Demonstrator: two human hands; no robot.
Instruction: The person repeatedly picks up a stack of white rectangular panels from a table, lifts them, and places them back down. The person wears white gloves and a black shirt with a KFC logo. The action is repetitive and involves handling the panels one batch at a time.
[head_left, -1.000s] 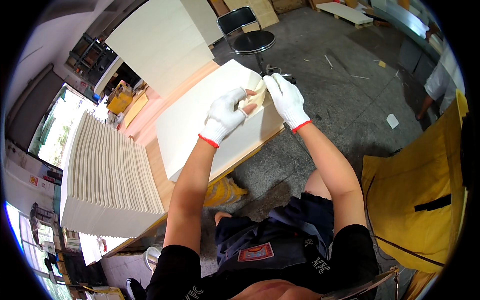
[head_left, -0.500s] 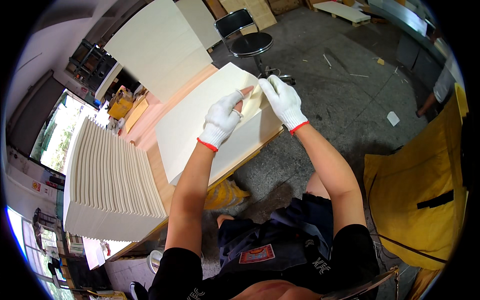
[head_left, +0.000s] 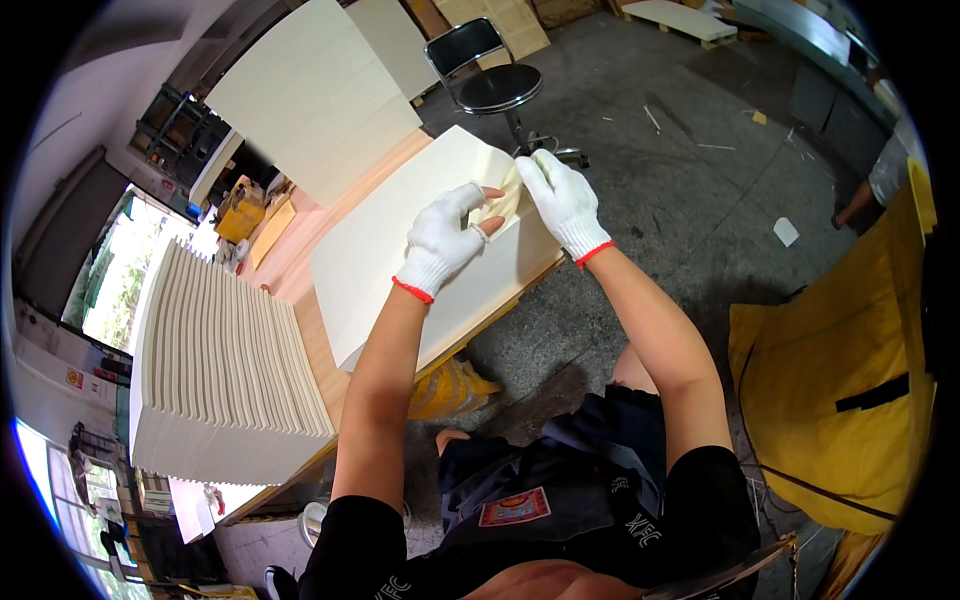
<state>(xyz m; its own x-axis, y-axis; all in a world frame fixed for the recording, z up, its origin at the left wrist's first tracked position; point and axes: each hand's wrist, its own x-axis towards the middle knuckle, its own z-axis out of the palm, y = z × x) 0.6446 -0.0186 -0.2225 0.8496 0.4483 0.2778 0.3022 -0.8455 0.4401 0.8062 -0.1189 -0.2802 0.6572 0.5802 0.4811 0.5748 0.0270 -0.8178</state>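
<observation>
White stack (head_left: pixel 385 240): corner sheets (head_left: pixel 509 203) now more buckled, apparently loosening | left hand (head_left: pixel 443 235) atop stack, thumb and finger parted | right hand (head_left: pixel 565 205) at stack's corner, grip unclear

White knit gloves (head_left: pixel 567 207), red-edged cuffs (head_left: pixel 413 288), black short sleeves (head_left: pixel 355 538), rectangular red patch (head_left: pixel 515 507)

the gloves (head_left: pixel 565 205) are white with red hems, the sheet stack (head_left: pixel 385 235) cream, the chair (head_left: pixel 498 90) black.
</observation>
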